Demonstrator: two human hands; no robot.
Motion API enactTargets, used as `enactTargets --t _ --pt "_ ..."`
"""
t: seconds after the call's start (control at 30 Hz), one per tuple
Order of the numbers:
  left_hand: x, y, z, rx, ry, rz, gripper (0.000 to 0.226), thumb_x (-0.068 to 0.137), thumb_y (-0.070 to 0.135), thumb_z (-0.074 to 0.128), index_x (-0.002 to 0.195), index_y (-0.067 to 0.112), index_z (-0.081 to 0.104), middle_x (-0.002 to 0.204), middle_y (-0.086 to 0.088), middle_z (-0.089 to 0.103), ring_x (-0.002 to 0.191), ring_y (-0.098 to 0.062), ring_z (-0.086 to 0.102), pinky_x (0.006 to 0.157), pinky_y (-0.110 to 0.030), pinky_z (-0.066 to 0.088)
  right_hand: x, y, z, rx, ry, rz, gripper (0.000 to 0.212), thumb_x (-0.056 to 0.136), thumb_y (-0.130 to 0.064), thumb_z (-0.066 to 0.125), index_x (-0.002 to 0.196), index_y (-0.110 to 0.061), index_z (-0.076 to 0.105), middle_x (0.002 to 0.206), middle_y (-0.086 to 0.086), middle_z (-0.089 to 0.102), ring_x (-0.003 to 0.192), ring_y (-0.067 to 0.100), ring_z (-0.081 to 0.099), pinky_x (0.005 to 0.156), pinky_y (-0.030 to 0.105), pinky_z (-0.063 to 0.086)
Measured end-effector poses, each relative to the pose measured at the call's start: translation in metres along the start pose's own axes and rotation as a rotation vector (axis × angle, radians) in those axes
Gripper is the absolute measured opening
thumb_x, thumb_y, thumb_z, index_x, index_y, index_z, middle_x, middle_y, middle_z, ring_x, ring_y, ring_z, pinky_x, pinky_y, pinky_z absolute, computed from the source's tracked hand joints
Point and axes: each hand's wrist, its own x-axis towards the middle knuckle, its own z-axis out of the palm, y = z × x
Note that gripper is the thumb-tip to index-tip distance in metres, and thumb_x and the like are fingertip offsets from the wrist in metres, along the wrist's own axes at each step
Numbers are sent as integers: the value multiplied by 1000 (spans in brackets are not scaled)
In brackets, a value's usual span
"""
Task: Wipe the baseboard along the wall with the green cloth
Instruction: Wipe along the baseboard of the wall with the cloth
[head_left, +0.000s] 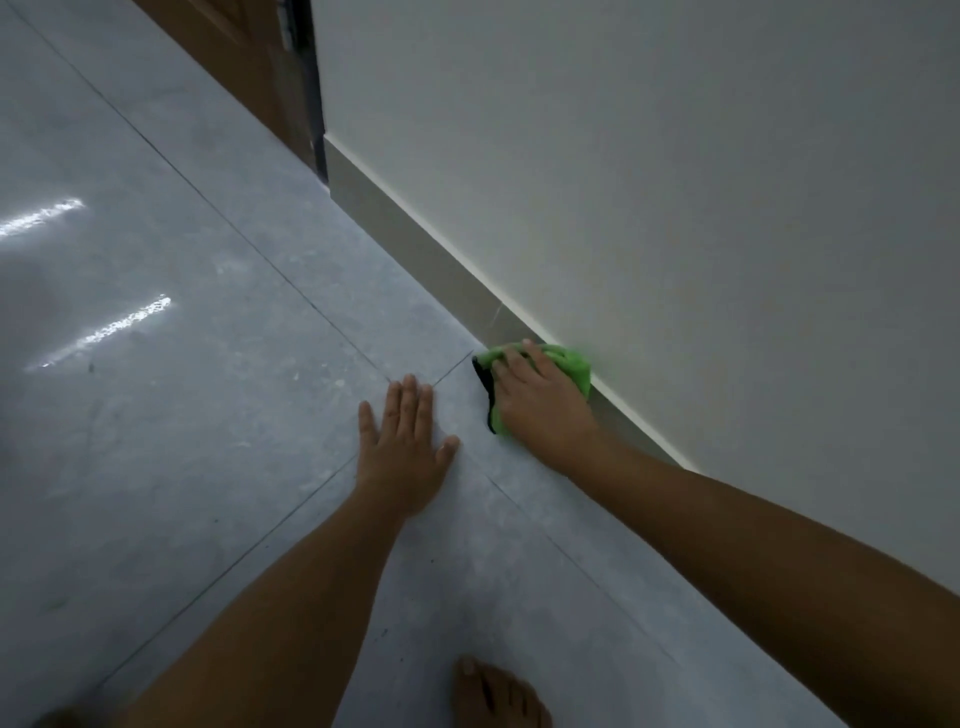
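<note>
A grey-beige baseboard (415, 234) runs diagonally along the foot of the pale wall (675, 182), from upper left to lower right. My right hand (540, 400) presses the green cloth (574, 364) against the baseboard where it meets the floor; the cloth has a dark edge on its left side and is mostly covered by my fingers. My left hand (405, 447) lies flat on the floor tiles, fingers apart, a short way left of the cloth, holding nothing.
Glossy grey floor tiles (182, 364) spread to the left with light reflections. A wooden door (249, 62) and its dark frame stand where the baseboard ends at the top. A bare foot (493, 696) shows at the bottom edge.
</note>
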Motion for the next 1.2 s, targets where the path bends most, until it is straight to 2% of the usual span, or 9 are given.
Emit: enactTargets --t 0.1,0.27,0.4,0.5,0.57,0.67,0.8,1.07,1.2 --pt "2 -4 4 8 2 19 73 93 60 7 139 17 -29 156 -6 -27 144 -22 -25 111 -50 -19 26 -10 4 -142 -242 35 57 97 -31 44 146 -7 31 157 18 21 145 35 11 116 54 0" --pt "3 -7 2 -6 -41 33 76 93 60 11 146 16 -21 157 -6 -25 145 -22 -23 114 -51 -15 -27 -22 28 -176 -349 -6 53 98 -28 42 144 -2 35 150 23 33 140 39 21 114 57 17" --pt "-7 -14 14 24 -53 52 76 94 60 12 147 15 -18 159 -7 -21 146 -22 -19 117 -49 -10 -70 -22 30 -15 -543 -57 23 90 -13 54 109 -10 67 122 13 62 119 32 45 100 45 37" --pt "-16 -12 22 24 -14 69 77 92 62 11 147 17 -17 159 -7 -19 146 -21 -19 116 -46 -12 -55 -8 4 76 -378 -55 10 66 -8 69 58 -10 64 82 6 71 87 21 62 77 27 46" --pt "-15 -22 33 -17 78 26 77 91 64 11 149 18 -13 160 -5 -15 146 -19 -16 116 -44 -13 -5 -9 -4 54 -215 -114 13 79 -6 60 85 -9 71 100 11 70 100 26 59 88 35 44" --pt "-17 -21 30 -25 196 41 78 90 65 11 151 19 1 160 -2 -5 146 -16 -10 116 -42 -14 64 1 -21 29 -104 -40 39 99 -15 37 134 -6 50 149 19 38 136 32 32 115 53 17" --pt "-12 -21 20 -18 259 61 78 90 66 9 151 19 1 158 -1 -6 146 -14 -10 116 -42 -14 90 -11 -20 -179 -193 -21 39 100 -29 37 132 -13 52 149 12 40 143 34 17 108 70 -1" --pt "-6 -12 0 44 27 13 75 94 58 15 149 13 -11 160 -9 -12 147 -22 -13 118 -50 -5 -69 -7 35 -136 -429 -91 35 98 -20 47 128 -4 56 139 20 50 135 39 31 117 54 11" --pt "-14 22 -19 139 -15 31 69 98 47 17 150 7 -6 160 -14 -8 148 -27 -8 117 -53 -4 -95 7 19 119 -465 -33 27 92 -25 57 113 -10 66 119 10 64 116 31 51 114 44 24"
